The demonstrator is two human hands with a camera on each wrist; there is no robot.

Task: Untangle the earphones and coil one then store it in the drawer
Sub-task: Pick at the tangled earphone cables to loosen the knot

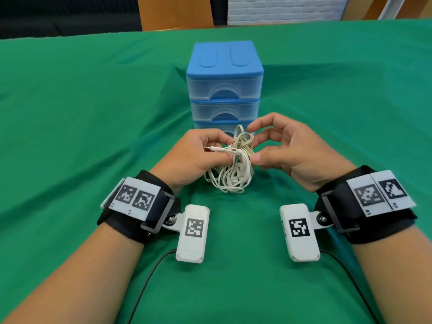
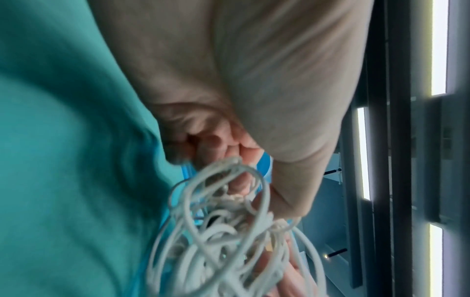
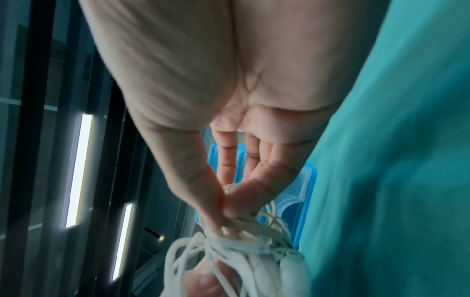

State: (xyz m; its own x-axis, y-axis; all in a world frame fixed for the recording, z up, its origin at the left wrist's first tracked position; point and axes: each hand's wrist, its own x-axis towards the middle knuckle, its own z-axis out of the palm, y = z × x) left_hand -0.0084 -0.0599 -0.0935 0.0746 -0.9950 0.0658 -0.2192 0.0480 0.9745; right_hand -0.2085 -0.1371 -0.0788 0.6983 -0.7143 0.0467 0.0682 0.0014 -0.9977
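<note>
A tangled bundle of white earphones [image 1: 233, 164] hangs between my hands above the green cloth, its loops drooping down. My left hand [image 1: 205, 150] grips the bundle from the left, and the jack plug [image 1: 211, 148] sticks out over its fingers. My right hand [image 1: 264, 146] pinches cords at the top right of the tangle between thumb and a finger. The left wrist view shows the cords [image 2: 229, 231] under curled fingers [image 2: 211, 144]. The right wrist view shows the thumb and a finger pressed together on the cords [image 3: 244, 237]. Just behind stands the blue three-drawer unit [image 1: 225, 83], all drawers closed.
The green tablecloth [image 1: 81, 118] covers the whole table, with open cloth to the left and right of the drawer unit. Black cables [image 1: 149, 279] run from the wrist cameras toward the near edge. A wooden panel and a white brick wall stand beyond the far edge.
</note>
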